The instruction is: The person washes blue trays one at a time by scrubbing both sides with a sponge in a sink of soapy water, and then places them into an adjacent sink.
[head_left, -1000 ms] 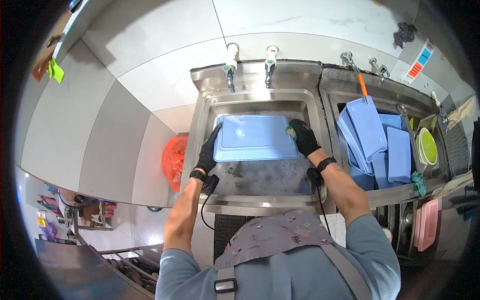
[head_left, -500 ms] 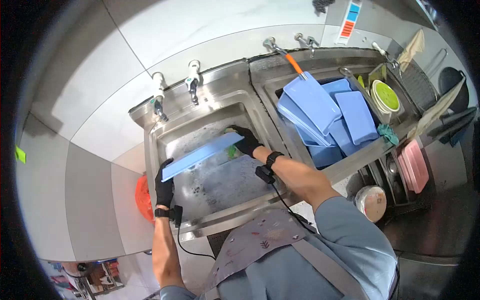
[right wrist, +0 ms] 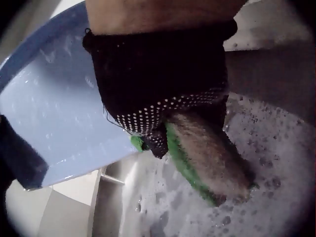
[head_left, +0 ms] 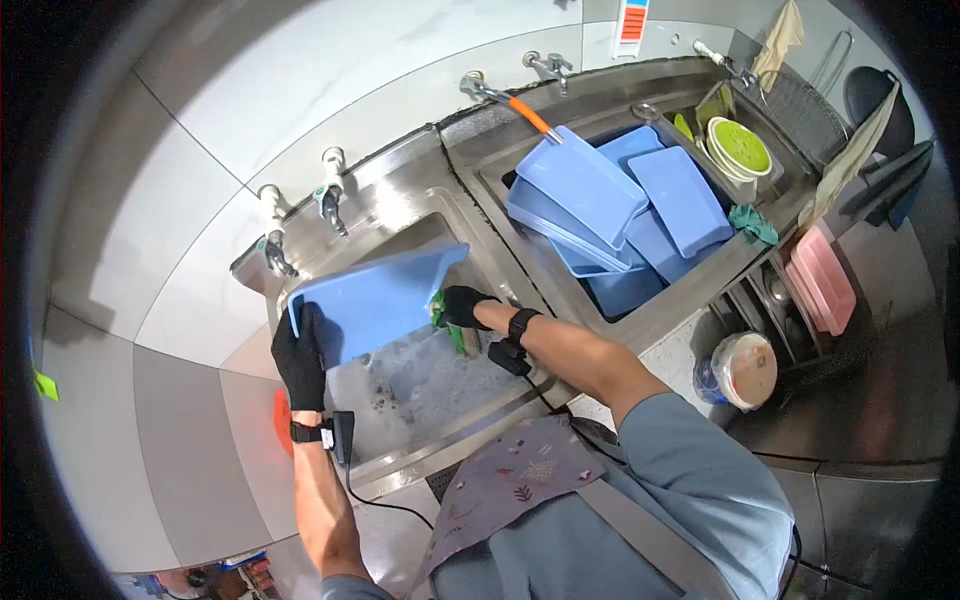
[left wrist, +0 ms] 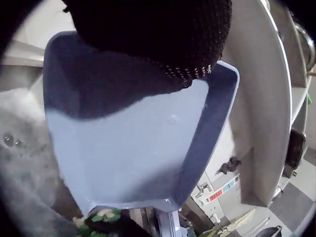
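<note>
A light blue plastic tray [head_left: 390,305] is tilted up over the soapy sink [head_left: 425,445], its hollow side showing in the left wrist view. My left hand [head_left: 298,360], in a black glove, grips the tray by its left end. In my right hand [head_left: 468,308], also black-gloved with white dots, is a scrubbing pad [right wrist: 210,160] with a green edge and a brownish, foamy face. That hand is close to the tray's right end. Its fingertips are partly hidden behind the pad in the right wrist view.
Several blue trays [head_left: 580,185] are heaped in the second sink, beneath an orange-sleeved tap [head_left: 530,115]. Green and white bowls [head_left: 740,150] stand beyond them. Two taps [head_left: 330,195] overhang the soapy sink's back edge. A white tub [head_left: 745,370] and pink trays [head_left: 822,280] are at right.
The tray was bottom-up between both hands, then turned on edge, and now its hollow side faces up. The right hand has come off its far edge toward the right end. The head view has swung right.
</note>
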Demonstrator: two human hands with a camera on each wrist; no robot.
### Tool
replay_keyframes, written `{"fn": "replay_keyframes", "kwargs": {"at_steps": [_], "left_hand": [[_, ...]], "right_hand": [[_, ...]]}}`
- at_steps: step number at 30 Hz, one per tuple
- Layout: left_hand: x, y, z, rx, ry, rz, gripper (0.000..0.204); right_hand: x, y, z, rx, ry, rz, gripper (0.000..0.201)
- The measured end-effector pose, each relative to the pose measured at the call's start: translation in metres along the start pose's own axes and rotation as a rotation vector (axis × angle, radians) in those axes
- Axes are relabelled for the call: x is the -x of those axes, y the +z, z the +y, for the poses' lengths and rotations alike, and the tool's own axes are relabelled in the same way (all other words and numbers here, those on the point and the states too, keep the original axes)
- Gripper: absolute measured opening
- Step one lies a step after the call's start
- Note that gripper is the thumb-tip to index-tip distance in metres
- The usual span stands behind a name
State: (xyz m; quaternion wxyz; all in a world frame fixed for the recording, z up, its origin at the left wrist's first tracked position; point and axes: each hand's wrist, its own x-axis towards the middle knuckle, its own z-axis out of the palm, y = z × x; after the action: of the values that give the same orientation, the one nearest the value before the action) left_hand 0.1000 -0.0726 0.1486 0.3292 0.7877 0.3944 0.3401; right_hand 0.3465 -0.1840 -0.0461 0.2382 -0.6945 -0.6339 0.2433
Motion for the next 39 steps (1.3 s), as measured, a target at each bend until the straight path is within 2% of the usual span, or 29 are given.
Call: {"fn": "replay_keyframes", "kwargs": {"at_steps": [1,2,3,6,7,8,10,12,14,15,17,18,20,21,22,23,24,25,27,28,29,31,32,33,34,35,36,38,39], "left_hand": [[-0.007,0.003,0.001,-0.022,0.101,0.033,0.031],[-0.015,0.009,0.004,-0.04,0.206,0.066,0.03],[-0.012,0.014,0.036,-0.067,0.212,0.076,0.029],[-0.022,0.029,0.06,-0.095,0.176,0.083,0.028],[-0.027,0.034,0.063,-0.065,0.273,0.086,0.029],[-0.029,0.038,0.068,-0.069,0.275,0.071,0.029],[-0.039,0.042,0.09,-0.105,0.418,0.097,0.027],[-0.047,0.063,0.109,0.066,0.421,0.019,0.026],[-0.048,0.095,0.131,-0.035,0.415,0.01,0.021],[-0.065,0.117,0.114,-0.318,1.001,0.142,0.021],[-0.073,0.167,0.113,-0.084,0.903,0.069,0.033],[-0.077,0.192,0.113,0.036,0.855,0.041,0.039],[-0.063,0.214,0.135,0.087,0.426,-0.316,0.045],[-0.053,0.215,0.143,0.181,0.497,-0.443,0.052],[-0.051,0.225,0.134,0.183,0.546,-0.483,0.043],[-0.056,0.236,0.119,0.134,0.63,-0.473,0.035],[-0.065,0.246,0.097,0.054,0.732,-0.423,0.032],[-0.074,0.246,0.08,-0.038,0.881,-0.368,0.034],[-0.085,0.209,0.055,-0.192,1.18,-0.323,0.027],[-0.089,0.181,0.049,-0.246,1.341,-0.323,0.026],[-0.089,0.157,0.034,-0.266,1.341,-0.385,0.025],[-0.078,0.123,-0.015,-0.308,0.88,-0.678,0.025],[-0.071,0.11,-0.042,-0.345,0.644,-0.787,0.025],[-0.064,0.098,-0.071,-0.381,0.494,-0.869,0.025],[-0.056,0.088,-0.099,-0.412,0.346,-0.934,0.026],[-0.048,0.079,-0.123,-0.436,0.193,-0.989,0.027],[-0.037,0.071,-0.154,-0.447,0.327,-0.965,0.03],[-0.02,0.066,-0.203,-0.445,0.252,-0.961,0.038],[-0.011,0.064,-0.228,-0.444,0.215,-0.958,0.042]], "right_hand": [[0.004,-0.003,0.0,-0.04,0.111,-0.03,0.026],[0.008,-0.008,-0.001,-0.042,0.118,-0.023,0.026],[0.01,-0.012,0.001,-0.006,0.09,0.008,0.026],[0.017,-0.027,-0.009,0.055,0.149,-0.068,0.028],[0.021,-0.026,-0.013,-0.029,0.102,-0.016,0.028],[0.028,-0.022,-0.017,-0.073,0.167,-0.011,0.03],[0.04,-0.021,-0.029,-0.123,0.236,-0.003,0.032],[0.035,-0.015,-0.032,-0.017,0.344,-0.184,0.036],[0.024,0.006,-0.021,0.008,0.322,-0.251,0.041],[0.025,0.007,-0.021,0.007,0.275,-0.251,0.042],[0.021,0.018,-0.023,0.01,0.201,-0.262,0.046],[0.031,-0.002,-0.043,-0.001,0.151,-0.27,0.044],[0.013,0.031,-0.018,-0.015,0.079,-0.2,0.042],[0.004,0.048,-0.005,-0.02,0.043,-0.165,0.041],[0.004,0.05,0.001,-0.042,0.059,-0.151,0.041],[0.004,0.052,0.005,-0.064,0.075,-0.136,0.042],[0.011,0.041,0.0,-0.098,0.17,-0.225,0.044],[-0.017,0.072,0.031,-0.12,0.018,-0.033,0.04],[0.005,0.036,0.006,0.074,0.146,-0.078,0.035],[0.005,0.021,-0.009,0.172,0.237,-0.184,0.037],[0.004,0.036,0.008,0.176,0.179,-0.061,0.033],[0.001,0.051,0.021,0.178,0.109,0.055,0.029],[-0.002,0.043,0.011,0.287,0.178,-0.067,0.03],[-0.005,0.038,0.005,0.398,0.248,-0.19,0.031],[-0.009,0.047,0.014,0.404,0.233,-0.196,0.031],[-0.013,0.066,0.034,0.406,0.192,-0.128,0.03],[-0.016,0.079,0.044,0.403,0.155,-0.063,0.029],[-0.018,0.077,0.035,0.42,0.129,-0.066,0.027],[-0.018,0.08,0.033,0.446,0.087,-0.008,0.027]]}}
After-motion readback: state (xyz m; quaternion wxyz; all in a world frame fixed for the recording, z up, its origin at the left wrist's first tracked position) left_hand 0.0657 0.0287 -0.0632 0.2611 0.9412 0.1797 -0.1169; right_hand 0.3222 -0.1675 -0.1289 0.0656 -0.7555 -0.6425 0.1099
